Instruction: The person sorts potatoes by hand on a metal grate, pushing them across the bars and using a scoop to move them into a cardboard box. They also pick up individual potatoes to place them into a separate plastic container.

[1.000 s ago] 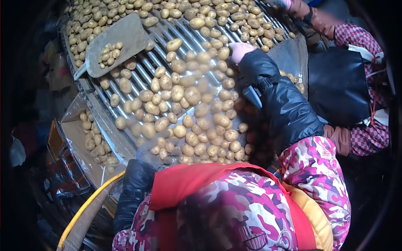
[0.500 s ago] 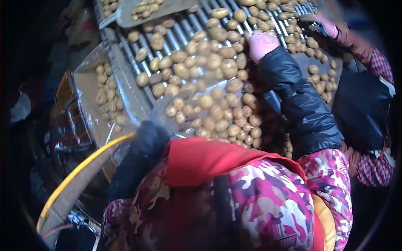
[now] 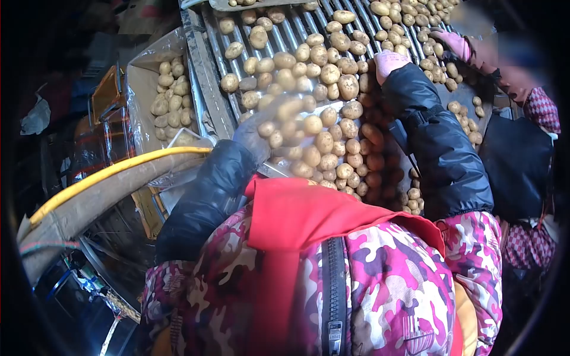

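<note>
My left hand (image 3: 254, 134), in a greyish glove below a black sleeve, lies at the left edge of a heap of potatoes (image 3: 324, 142). Its fingers are smeared and partly covered by blurred potatoes. My right hand (image 3: 390, 63), in a pink glove, rests over the metal rollers (image 3: 300, 29), its fingertips pointing down among potatoes and hidden from me. More potatoes (image 3: 329, 73) lie on the rollers between both hands.
A plastic-lined box (image 3: 141, 101) of potatoes stands left of the rollers. A yellow-edged curved rim (image 3: 113, 169) runs at lower left. A tray (image 3: 255, 5) sits at the top. At right, another person's pink-gloved hand (image 3: 454, 44) reaches over potatoes.
The view has shifted, so the rollers and box sit farther right and higher. My left hand now shows beside the heap; my right hand stays over the rollers.
</note>
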Demonstrator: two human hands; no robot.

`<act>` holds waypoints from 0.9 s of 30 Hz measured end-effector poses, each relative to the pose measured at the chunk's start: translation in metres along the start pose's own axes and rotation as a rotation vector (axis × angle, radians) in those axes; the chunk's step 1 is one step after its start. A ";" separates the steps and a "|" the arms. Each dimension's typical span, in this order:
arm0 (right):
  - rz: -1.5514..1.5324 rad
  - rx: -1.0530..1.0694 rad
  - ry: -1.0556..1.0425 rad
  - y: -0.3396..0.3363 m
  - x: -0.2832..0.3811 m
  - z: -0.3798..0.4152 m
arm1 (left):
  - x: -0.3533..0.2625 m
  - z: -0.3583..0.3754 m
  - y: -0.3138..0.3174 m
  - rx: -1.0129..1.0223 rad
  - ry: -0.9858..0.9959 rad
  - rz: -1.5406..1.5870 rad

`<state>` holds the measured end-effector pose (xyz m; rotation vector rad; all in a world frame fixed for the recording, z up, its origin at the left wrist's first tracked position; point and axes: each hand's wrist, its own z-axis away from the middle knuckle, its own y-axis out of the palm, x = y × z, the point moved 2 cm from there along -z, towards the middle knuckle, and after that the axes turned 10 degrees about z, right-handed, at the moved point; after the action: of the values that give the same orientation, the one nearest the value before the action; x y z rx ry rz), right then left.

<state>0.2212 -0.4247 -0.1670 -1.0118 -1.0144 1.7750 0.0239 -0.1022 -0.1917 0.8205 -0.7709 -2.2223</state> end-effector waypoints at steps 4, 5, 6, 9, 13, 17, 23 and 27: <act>-0.021 -0.147 0.038 0.002 -0.003 0.012 | -0.004 0.024 0.035 0.001 -0.033 -0.094; -0.046 -0.133 0.078 0.008 -0.005 0.010 | -0.003 0.023 0.036 0.051 -0.055 -0.041; -0.068 -0.113 0.113 0.007 -0.006 0.008 | -0.005 0.026 0.038 0.098 -0.080 0.017; -0.089 -0.087 0.152 0.017 -0.010 -0.002 | -0.008 0.039 0.054 0.123 -0.072 0.029; -0.226 -0.031 0.196 0.006 -0.010 0.003 | 0.002 0.036 0.038 0.162 -0.058 0.166; -0.453 -0.091 0.249 -0.007 -0.015 0.040 | 0.012 0.033 0.023 0.239 -0.035 0.207; -1.227 -0.389 0.031 -0.023 0.061 0.129 | 0.040 0.005 0.030 0.314 0.103 -0.206; -0.759 -0.631 -0.715 -0.029 0.141 0.159 | 0.051 0.001 0.068 0.530 0.864 -1.357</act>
<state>0.0388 -0.3240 -0.1186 -0.1889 -2.1477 1.1639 0.0165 -0.1808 -0.1612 2.9580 -0.3142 -2.1345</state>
